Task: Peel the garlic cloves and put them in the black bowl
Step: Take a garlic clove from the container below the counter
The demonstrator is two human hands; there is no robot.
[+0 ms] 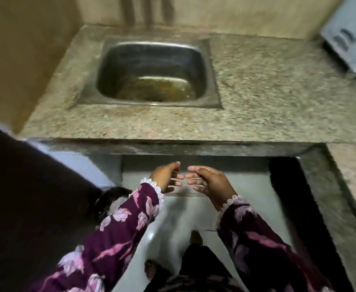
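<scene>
My left hand [167, 175] and my right hand [209, 183] hover side by side below the front edge of the stone counter, over the grey floor. Their fingertips point toward each other and nearly meet. The fingers of both are relaxed and loosely bent, with nothing visible in either one. Purple flowered sleeves with white lace cuffs cover both forearms. No garlic cloves and no black bowl appear in the view.
A speckled granite counter [257, 98] runs across the view and bends toward me on the right. A steel sink [151, 51] with brownish water sits in it. A grey appliance [350, 39] stands at the far right. A dark surface fills the left.
</scene>
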